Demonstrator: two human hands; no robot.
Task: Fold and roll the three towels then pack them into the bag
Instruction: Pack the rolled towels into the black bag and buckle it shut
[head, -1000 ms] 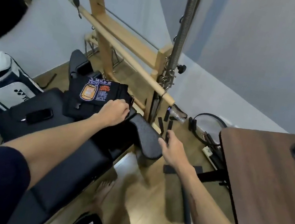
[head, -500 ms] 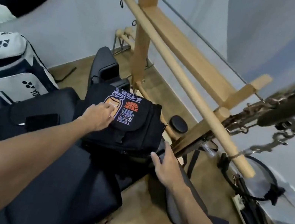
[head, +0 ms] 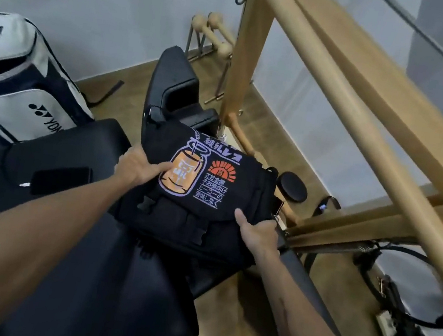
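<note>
In the head view, a black messenger bag with an orange jar print and pale lettering on its flap lies on a black padded bench. The left hand lies on the bag's left edge, knuckles curled over the side and the thumb stretched flat across the printed jar, so it holds the bag there. The right hand grips the bag's right lower corner, thumb on top of the flap and fingers wrapped down around the side by the strap ring. The bag sits between the two hands, its flap closed, with two black buckles showing just below the flap's edge.

Left of the left hand, a dark phone rests on a black cushion on the bench. Farther left, beyond the cushion, a white and navy sports bag stands on the wooden floor. Past the bag, away from both hands, a wooden frame with a round bar slants across the upper right. No towels can be made out.
</note>
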